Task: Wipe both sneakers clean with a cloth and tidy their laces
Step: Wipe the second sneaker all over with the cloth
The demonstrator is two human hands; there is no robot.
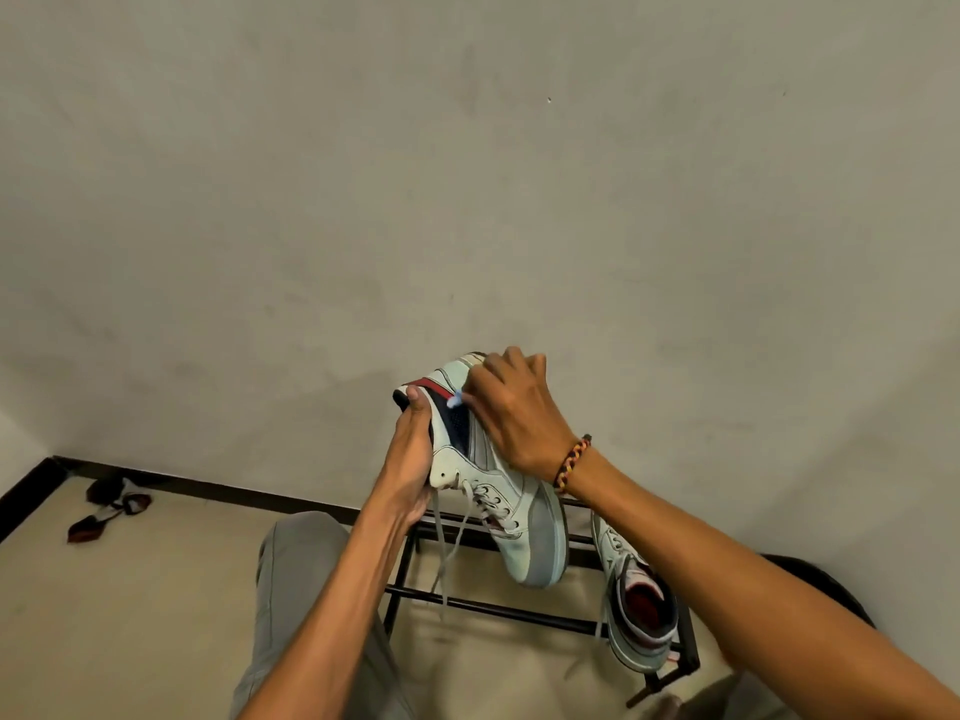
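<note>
White sneaker [498,491], no legible brand, in left hand [410,459]; blue cloth [456,401] pinched by right hand [514,413].

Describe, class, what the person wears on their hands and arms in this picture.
Both forearms are bare, with no sleeves in view. The left hand wears nothing: no glove, ring or watch shows. The right hand is also gloveless, but its wrist carries a braided bracelet woven in red, yellow and dark strands.

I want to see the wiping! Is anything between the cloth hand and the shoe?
Nothing visible. The right hand presses a bit of blue cloth straight onto the held sneaker, which the left hand grips at its heel.
</note>
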